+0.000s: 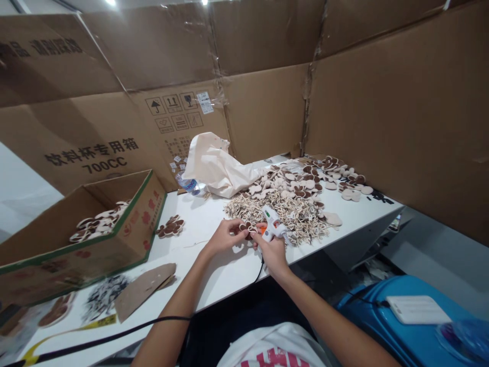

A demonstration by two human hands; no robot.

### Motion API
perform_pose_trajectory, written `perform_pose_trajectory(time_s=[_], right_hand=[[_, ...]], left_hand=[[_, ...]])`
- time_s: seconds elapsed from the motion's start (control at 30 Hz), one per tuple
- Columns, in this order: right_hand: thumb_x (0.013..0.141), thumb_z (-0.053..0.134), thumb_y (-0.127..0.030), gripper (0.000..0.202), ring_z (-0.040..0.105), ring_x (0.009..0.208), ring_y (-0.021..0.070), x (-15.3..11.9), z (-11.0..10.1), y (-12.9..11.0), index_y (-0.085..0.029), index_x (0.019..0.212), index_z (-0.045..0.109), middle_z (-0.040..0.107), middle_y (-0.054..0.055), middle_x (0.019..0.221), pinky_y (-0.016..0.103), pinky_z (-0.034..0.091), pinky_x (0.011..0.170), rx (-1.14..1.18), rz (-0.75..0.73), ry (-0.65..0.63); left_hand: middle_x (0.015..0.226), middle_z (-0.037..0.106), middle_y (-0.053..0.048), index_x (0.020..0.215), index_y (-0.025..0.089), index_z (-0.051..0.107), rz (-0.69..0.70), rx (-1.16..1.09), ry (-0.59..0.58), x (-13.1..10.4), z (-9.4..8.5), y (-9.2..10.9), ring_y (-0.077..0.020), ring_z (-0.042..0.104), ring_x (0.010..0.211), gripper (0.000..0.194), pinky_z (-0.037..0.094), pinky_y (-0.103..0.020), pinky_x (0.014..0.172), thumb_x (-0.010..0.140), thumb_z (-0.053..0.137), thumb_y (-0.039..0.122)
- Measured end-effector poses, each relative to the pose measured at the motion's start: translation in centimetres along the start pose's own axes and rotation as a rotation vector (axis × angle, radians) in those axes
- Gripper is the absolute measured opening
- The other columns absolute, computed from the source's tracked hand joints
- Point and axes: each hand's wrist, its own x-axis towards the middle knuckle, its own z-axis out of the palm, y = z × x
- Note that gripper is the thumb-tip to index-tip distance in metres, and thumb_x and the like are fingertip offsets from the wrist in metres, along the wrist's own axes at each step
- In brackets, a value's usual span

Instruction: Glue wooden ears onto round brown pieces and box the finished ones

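Observation:
Near the table's front edge, my left hand (228, 235) pinches a small brown and cream fabric piece (248, 228) between thumb and fingers. My right hand (273, 251) is wrapped round a white glue gun (272, 224) with an orange part near its tip, and its fingertips meet the same fabric piece. Just behind the hands lies a heap of thin cream strips (290, 216). Beyond it spreads a pile of brown and cream fabric shapes (290, 182). A few brown pieces (170, 226) lie to the left of my left hand.
An open cardboard box (147, 219) holding fabric pieces stands at the left. A cream cloth bag (214, 165) and a plastic bottle (188, 184) are at the back. Tall cardboard walls (263, 107) enclose the table (214, 285). A black cable hangs over the front edge; a blue stool (367, 311) is right.

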Motion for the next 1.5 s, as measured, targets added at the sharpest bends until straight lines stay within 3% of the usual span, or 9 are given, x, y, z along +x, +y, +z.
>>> perform_pose_trajectory(time_s=[0.33,0.63,0.87,1.0,1.07,1.17,1.33,1.4,1.5], right_hand=[[0.071,0.088,-0.047,0.043,0.063,0.054,0.0173,-0.1,0.2,-0.5,-0.022,0.101,0.070,0.073,0.000,0.078,0.031,0.054,0.055,0.013,0.003,-0.006],[0.073,0.088,-0.050,0.047,0.065,0.057,0.0183,0.0,0.0,0.3,-0.022,0.105,0.069,0.074,0.001,0.083,0.032,0.055,0.055,0.022,0.007,-0.021],[0.075,0.087,-0.051,0.043,0.064,0.057,0.0179,0.1,0.0,0.2,-0.022,0.101,0.068,0.072,0.000,0.081,0.032,0.055,0.056,0.036,-0.009,0.010],[0.076,0.086,-0.049,0.040,0.064,0.056,0.0180,0.1,0.1,0.2,-0.022,0.099,0.067,0.073,0.000,0.080,0.032,0.055,0.056,0.035,-0.016,0.020],[0.077,0.086,-0.050,0.041,0.067,0.056,0.0193,0.0,0.1,0.0,-0.022,0.099,0.068,0.074,0.001,0.079,0.033,0.057,0.056,0.033,-0.021,0.015],[0.078,0.086,-0.055,0.047,0.071,0.058,0.0218,-0.1,0.2,-0.4,-0.021,0.105,0.067,0.075,0.001,0.076,0.034,0.060,0.056,0.043,-0.016,-0.006],[0.081,0.082,-0.064,0.052,0.069,0.050,0.0175,-0.4,0.3,-0.9,-0.019,0.103,0.067,0.080,0.007,0.087,0.029,0.059,0.046,0.031,0.007,-0.052],[0.083,0.080,-0.066,0.052,0.065,0.045,0.0150,-0.4,0.3,-1.1,-0.019,0.099,0.067,0.081,0.009,0.091,0.027,0.055,0.041,0.020,0.003,-0.085],[0.083,0.080,-0.068,0.054,0.062,0.041,0.0144,-0.5,0.3,-1.3,-0.018,0.096,0.067,0.079,0.009,0.081,0.025,0.050,0.036,0.019,0.020,-0.103]], left_hand=[[0.077,0.071,-0.003,0.082,0.016,0.072,-0.001,0.072,0.038,0.1,0.2,-0.6,-0.0171,0.066,0.072,0.019,0.054,-0.027,0.068,0.090,0.066,0.032],[0.081,0.073,-0.005,0.085,0.016,0.073,-0.008,0.007,0.029,0.2,0.2,-0.1,-0.0196,0.070,0.076,0.025,0.059,-0.032,0.074,0.092,0.067,0.039],[0.079,0.069,-0.006,0.087,0.016,0.072,-0.024,-0.123,0.011,0.1,0.1,0.2,-0.0213,0.070,0.079,0.041,0.058,-0.033,0.074,0.096,0.069,0.056],[0.099,0.075,-0.010,0.106,0.018,0.074,-0.012,-0.198,-0.030,0.1,0.2,0.2,-0.0228,0.072,0.089,0.041,0.059,-0.035,0.082,0.089,0.079,0.055],[0.108,0.076,-0.011,0.114,0.019,0.072,-0.011,-0.211,0.001,0.2,0.3,0.0,-0.0244,0.073,0.097,0.044,0.059,-0.036,0.086,0.086,0.083,0.052],[0.103,0.076,-0.010,0.112,0.018,0.072,-0.031,-0.233,0.079,0.5,0.5,-0.5,-0.0215,0.071,0.089,0.043,0.058,-0.033,0.081,0.089,0.080,0.054],[0.107,0.075,-0.008,0.116,0.019,0.073,-0.058,-0.244,0.318,1.1,-0.1,-1.3,-0.0168,0.068,0.078,0.045,0.057,-0.031,0.076,0.090,0.076,0.055],[0.110,0.073,-0.008,0.113,0.019,0.075,-0.054,-0.249,0.380,1.2,-0.5,-1.9,-0.0172,0.069,0.082,0.041,0.059,-0.032,0.081,0.091,0.075,0.054],[0.110,0.071,-0.008,0.102,0.019,0.079,-0.039,-0.220,0.428,1.4,-0.8,-2.7,-0.0187,0.069,0.091,0.033,0.059,-0.032,0.087,0.092,0.073,0.051]])
